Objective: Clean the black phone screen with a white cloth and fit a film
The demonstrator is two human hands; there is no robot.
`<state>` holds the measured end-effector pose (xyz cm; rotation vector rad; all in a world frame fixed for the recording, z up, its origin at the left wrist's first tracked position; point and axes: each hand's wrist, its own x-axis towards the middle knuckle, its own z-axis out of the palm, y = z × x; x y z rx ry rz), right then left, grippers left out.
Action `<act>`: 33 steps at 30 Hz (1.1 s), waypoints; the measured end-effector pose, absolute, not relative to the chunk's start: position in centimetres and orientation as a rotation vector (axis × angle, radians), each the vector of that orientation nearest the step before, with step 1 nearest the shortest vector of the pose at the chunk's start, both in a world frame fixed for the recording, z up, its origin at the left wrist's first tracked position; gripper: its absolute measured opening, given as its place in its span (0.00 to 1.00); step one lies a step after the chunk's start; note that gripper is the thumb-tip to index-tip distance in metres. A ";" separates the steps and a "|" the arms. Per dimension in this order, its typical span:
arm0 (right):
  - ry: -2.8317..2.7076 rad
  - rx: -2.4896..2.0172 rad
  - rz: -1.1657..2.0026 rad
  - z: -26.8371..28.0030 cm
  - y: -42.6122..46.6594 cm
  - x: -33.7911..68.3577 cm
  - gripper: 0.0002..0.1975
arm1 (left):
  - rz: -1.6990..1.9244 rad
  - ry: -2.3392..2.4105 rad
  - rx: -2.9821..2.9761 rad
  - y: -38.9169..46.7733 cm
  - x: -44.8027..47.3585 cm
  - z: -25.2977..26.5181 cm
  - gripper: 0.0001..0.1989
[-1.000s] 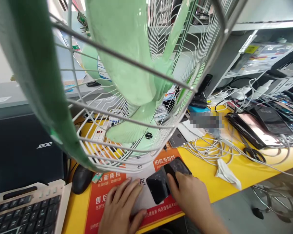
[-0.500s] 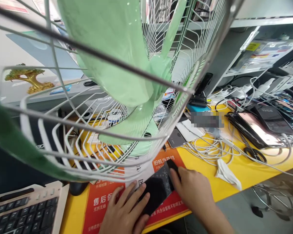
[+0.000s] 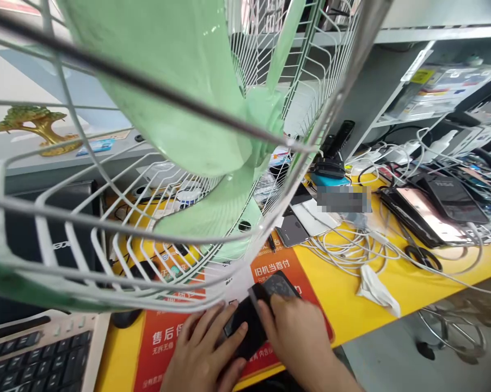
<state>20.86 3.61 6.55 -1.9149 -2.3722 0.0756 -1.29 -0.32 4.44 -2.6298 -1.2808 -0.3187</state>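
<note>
On the red printed mat [image 3: 159, 321] lies a black smartphone [image 3: 276, 284], its glossy face up and slightly speckled at the far end. My left hand [image 3: 207, 345] is closed about the near end of the phone, fingers along one edge and thumb by the other. My right hand [image 3: 296, 332] pinches a dark flat scraper-like piece [image 3: 260, 298], tilted against the middle of the phone's face. Fingers cover part of this piece, so its full shape is hidden.
A green fan [image 3: 213, 120] in a wire guard looms close above the hands. A keyboard [image 3: 45, 354] and mouse [image 3: 125, 318] are at left. Coiled white cables [image 3: 343, 245], scissors [image 3: 423, 258], a crumpled white cloth [image 3: 378, 291] and stacked phones [image 3: 433, 212] lie right.
My right hand has moved left with the dark piece, from the phone's far end to its middle. My left hand stays on the phone. The view has shifted slightly.
</note>
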 end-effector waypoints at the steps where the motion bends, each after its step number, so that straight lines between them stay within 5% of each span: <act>1: -2.404 -1.866 0.109 6.6 3.5 20.3 0.15 | -0.320 -1.278 -2.627 -0.3 -1.3 4.4 0.23; 21: -2.240 -2.170 -0.022 6.1 4.8 24.5 0.21 | -0.371 -1.355 -2.666 -0.4 -1.4 4.1 0.20; 28: -2.453 -1.749 0.093 6.1 1.9 18.8 0.13 | -0.401 -1.396 -2.654 -0.7 -1.4 4.1 0.24; 33: -2.351 -2.035 0.025 6.5 3.3 22.5 0.17 | -0.482 -1.430 -2.651 -0.7 -1.4 4.0 0.24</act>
